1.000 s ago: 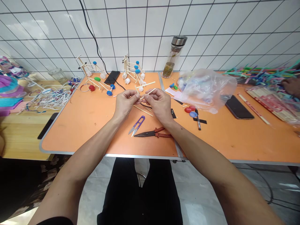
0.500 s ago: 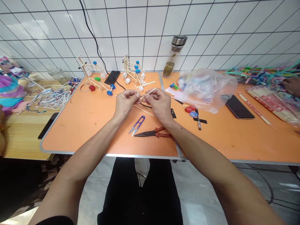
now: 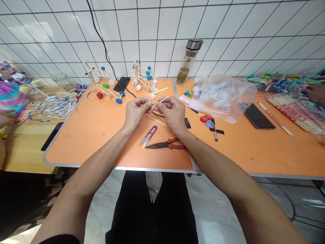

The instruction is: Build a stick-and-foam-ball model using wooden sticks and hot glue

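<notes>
My left hand and my right hand meet above the middle of the orange table. Both are closed in a pinch on thin wooden sticks, which cross near my fingertips. The exact joint between the sticks is hidden by my fingers. More loose sticks lie on the table just below my hands. Nearer to me rest purple thread snips, blades apart, and red-handled pliers, partly behind my right wrist.
Behind my hands stand stick models with bottle-cap wheels. A tea bottle, a plastic bag, a phone and a marker lie rightward. Another person's hand is at far left, another hand at far right.
My hands and the sticks hold nearly the same position. At the far left, the other person's hand has come further into view, over the wooden table.
</notes>
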Action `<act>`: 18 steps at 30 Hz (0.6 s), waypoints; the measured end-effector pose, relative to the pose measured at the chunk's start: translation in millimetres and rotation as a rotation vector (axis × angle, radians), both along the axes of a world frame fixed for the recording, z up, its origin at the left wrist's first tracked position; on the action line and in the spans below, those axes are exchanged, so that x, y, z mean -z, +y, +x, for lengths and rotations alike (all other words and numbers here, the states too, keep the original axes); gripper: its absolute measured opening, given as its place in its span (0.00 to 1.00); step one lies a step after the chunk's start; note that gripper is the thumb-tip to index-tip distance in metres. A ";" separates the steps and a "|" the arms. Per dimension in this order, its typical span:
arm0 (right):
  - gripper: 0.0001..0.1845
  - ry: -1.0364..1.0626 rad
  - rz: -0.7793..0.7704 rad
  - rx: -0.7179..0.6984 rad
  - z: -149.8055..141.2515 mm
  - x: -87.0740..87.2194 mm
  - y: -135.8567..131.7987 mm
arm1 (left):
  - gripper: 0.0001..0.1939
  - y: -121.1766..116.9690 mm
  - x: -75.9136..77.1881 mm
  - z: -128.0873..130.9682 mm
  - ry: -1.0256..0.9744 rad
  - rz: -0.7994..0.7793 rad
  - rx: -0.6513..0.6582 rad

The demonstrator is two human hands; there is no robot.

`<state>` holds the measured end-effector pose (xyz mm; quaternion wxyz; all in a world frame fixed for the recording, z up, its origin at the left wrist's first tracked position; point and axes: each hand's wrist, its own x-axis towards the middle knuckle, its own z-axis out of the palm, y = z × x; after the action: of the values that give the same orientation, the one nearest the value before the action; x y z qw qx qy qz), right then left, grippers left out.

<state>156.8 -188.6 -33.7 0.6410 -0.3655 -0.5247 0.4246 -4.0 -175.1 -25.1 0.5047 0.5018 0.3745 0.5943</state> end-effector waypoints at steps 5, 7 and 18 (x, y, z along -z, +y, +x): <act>0.28 0.019 0.007 -0.005 0.3 1.5 1.6 | 0.26 -0.6 -0.8 0.3 0.001 0.004 0.001; 0.29 0.014 0.009 -0.002 0.3 2.0 2.1 | 0.25 -0.8 -1.2 0.4 0.010 -0.002 -0.004; 0.27 0.002 0.012 0.019 0.9 1.4 2.0 | 0.22 0.3 -1.9 -0.4 0.011 -0.070 -0.017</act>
<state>157.6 -186.6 -35.2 0.6478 -0.3662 -0.5232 0.4154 -4.3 -174.9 -23.2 0.5147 0.4840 0.4019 0.5824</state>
